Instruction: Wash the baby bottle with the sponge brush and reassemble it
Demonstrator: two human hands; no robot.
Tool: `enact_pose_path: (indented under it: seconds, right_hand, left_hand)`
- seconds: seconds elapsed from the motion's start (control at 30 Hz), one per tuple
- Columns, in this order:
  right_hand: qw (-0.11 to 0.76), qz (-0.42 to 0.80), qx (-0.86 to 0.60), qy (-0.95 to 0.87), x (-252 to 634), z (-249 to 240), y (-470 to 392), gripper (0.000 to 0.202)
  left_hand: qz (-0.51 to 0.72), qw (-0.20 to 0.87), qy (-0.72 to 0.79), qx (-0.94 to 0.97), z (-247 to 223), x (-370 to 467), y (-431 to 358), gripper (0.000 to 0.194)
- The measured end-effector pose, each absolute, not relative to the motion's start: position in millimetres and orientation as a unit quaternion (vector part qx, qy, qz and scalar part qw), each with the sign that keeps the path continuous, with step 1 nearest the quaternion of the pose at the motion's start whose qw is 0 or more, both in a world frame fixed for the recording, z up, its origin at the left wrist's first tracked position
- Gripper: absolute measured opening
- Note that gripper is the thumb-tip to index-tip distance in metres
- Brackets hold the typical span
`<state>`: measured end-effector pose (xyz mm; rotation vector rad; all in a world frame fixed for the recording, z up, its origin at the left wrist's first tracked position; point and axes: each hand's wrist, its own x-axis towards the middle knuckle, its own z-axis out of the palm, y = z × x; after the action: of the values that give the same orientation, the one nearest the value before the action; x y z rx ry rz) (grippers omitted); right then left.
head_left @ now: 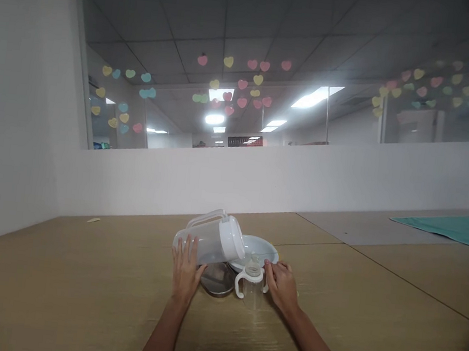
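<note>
A clear plastic pitcher [206, 246] with a white lid and a clear handle is tipped onto its side, lid toward the right. My left hand [185, 271] holds its body from the near left, fingers spread along it and thumb underneath. A clear baby bottle [252, 292] with white side handles stands upright right of the pitcher's lid. My right hand [284, 285] is closed at the bottle's right handle; what its fingers pinch is hidden. Behind the bottle sits a white bowl [266, 248]. A dark, shiny metal dish [218, 280] lies below the pitcher, between my hands.
The wooden table [92, 294] runs back to a white wall [176, 175] under a window with heart-shaped stickers. A teal cloth [455, 228] lies at the far right. Toward the back left is a small pale scrap [93, 220].
</note>
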<state>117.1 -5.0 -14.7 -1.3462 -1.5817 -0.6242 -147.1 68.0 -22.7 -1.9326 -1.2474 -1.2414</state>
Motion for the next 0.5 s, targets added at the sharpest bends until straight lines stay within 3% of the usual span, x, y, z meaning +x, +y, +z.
enact_pose_path:
  seconds: [0.5]
  right_hand:
    - [0.456, -0.26, -0.558, -0.643, 115.8, -13.1, -4.6, 0.056]
  left_hand:
    - [-0.461, 0.28, -0.465, -0.702, -22.8, -149.5, 73.8, 0.065]
